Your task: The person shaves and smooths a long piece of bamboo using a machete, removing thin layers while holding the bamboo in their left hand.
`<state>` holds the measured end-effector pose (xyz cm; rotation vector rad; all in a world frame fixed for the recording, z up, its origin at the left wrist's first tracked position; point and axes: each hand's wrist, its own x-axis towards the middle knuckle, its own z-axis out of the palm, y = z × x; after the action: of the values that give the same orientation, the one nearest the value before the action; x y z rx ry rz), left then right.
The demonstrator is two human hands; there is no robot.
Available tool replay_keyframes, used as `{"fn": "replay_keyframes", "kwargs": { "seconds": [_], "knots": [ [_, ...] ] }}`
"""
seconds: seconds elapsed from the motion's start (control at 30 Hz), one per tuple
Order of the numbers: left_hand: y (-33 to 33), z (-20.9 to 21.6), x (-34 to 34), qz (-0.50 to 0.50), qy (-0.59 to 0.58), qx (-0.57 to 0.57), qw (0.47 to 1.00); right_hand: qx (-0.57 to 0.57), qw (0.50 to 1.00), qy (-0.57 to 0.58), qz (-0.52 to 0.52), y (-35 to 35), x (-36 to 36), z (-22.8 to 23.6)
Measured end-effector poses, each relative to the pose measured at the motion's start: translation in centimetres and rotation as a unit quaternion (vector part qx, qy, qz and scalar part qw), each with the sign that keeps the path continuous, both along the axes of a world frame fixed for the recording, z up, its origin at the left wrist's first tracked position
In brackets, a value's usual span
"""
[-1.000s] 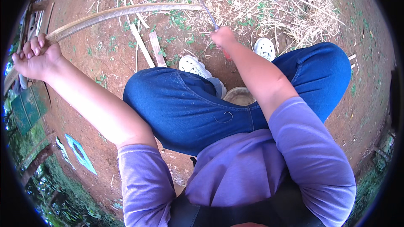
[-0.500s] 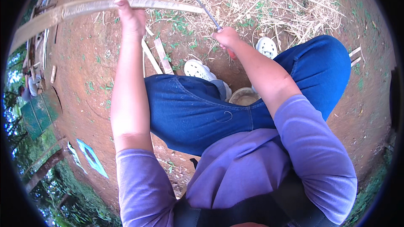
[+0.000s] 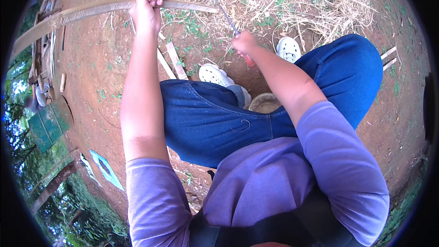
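My left hand (image 3: 147,11) is closed around a long, flat strip (image 3: 91,13) that looks like split bamboo. The strip runs from the left rim past my fist, and its free end points right. In my right hand (image 3: 245,44) is a knife (image 3: 224,13) with a red handle and a thin dark blade, tilted up and to the left. The blade's tip lies close to the strip's free end; whether they touch, I cannot tell.
Pale shavings (image 3: 320,9) cover the ground ahead. Two flat slats (image 3: 176,61) lie near my left shoe (image 3: 214,74). A round bowl-like thing (image 3: 265,104) shows between my legs. Far left stand a green panel (image 3: 49,126) and a person (image 3: 40,96).
My left hand has gone from open fingers with the strip across the palm to a closed grip over it. The right hand with the knife has hardly moved.
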<state>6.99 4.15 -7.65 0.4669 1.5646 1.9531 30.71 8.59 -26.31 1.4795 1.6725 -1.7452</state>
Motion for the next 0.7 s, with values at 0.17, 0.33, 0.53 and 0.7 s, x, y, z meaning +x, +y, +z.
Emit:
{"fn": "replay_keyframes", "kwargs": {
  "seconds": [0.17,0.33,0.53,0.7],
  "knots": [
    [-0.4,-0.1,-0.8,0.008,-0.005,0.003,1.000,0.130,0.987,0.064,0.062,-0.3,-1.1,0.7],
    [-0.2,-0.2,-0.4,-0.006,0.003,0.000,1.000,-0.043,0.999,-0.019,-0.004,0.1,-0.5,0.2],
    [-0.1,-0.1,-0.7,-0.014,0.008,0.007,1.000,0.116,0.992,0.034,0.047,-0.7,-0.2,0.4],
    [-0.4,-1.1,-2.0,-0.026,0.000,0.006,1.000,0.017,0.999,-0.027,0.017,-0.3,-0.7,1.7]
  ]
}}
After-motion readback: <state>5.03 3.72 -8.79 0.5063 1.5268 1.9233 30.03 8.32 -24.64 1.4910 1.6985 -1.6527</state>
